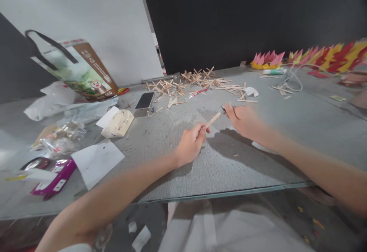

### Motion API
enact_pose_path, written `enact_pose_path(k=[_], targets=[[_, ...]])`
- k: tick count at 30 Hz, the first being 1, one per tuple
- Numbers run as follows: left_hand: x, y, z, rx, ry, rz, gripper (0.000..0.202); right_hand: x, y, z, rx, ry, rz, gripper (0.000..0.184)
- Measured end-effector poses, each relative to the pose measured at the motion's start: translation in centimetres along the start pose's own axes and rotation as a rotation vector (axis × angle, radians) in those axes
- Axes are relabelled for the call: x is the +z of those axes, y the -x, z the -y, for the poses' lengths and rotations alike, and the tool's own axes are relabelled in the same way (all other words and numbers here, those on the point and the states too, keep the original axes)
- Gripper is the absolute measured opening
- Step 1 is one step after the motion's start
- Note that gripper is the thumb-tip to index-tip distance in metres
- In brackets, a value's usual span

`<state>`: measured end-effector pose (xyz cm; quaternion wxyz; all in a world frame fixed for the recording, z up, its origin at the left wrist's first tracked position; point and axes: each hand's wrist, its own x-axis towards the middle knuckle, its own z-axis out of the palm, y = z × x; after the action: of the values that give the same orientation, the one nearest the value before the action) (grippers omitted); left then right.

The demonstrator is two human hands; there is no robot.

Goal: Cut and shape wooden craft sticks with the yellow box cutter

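Craft stick [213,119], just to the 3 o'clock side of centre in the head view, sits clamped between the thumb and fingers of the left hand [192,141], its free end aimed toward 2 o'clock. At 3 o'clock, the right hand [242,120] curls round a dark-tipped object [223,108] too hidden to identify. The stick looks light, dry and stiff, likely to snap if bent; a pinch near one end suits it. The bag [69,68] at 10 o'clock bears a cartoon animal, a triangular symbol and illegible lettering.
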<state>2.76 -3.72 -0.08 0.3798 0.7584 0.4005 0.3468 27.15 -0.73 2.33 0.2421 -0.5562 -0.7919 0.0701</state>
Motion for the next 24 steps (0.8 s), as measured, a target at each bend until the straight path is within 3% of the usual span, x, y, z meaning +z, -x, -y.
enact_pose_path(k=[3, 8, 14, 17, 21, 24], targets=[[-0.2, -0.2, 0.3, 0.012, -0.023, -0.011, 0.032, -0.1, 0.1, 1.2, 0.029, -0.128, -0.061, 0.059], [-0.4, -0.3, 0.2, 0.018, -0.018, -0.014, 0.032, 0.5, 0.1, 1.6, -0.087, -0.299, -0.052, 0.041], [-0.1, -1.1, 0.8, -0.074, 0.404, -0.166, 0.036, 1.5, 0.3, 2.3, -0.077, -0.328, 0.041, 0.042], [0.3, -1.5, 1.2, -0.098, 0.593, -0.155, 0.038, 1.8, 0.9, 3.5, -0.066, -0.337, 0.033, 0.041], [0.9, -1.6, 1.2, -0.078, 0.643, -0.049, 0.041, 2.1, 1.5, 4.3, -0.050, -0.314, 0.015, 0.038], [1.0, -1.6, 1.2, 0.016, 0.568, -0.130, 0.036, 2.0, 1.6, 4.1, -0.051, -0.307, 0.028, 0.027]])
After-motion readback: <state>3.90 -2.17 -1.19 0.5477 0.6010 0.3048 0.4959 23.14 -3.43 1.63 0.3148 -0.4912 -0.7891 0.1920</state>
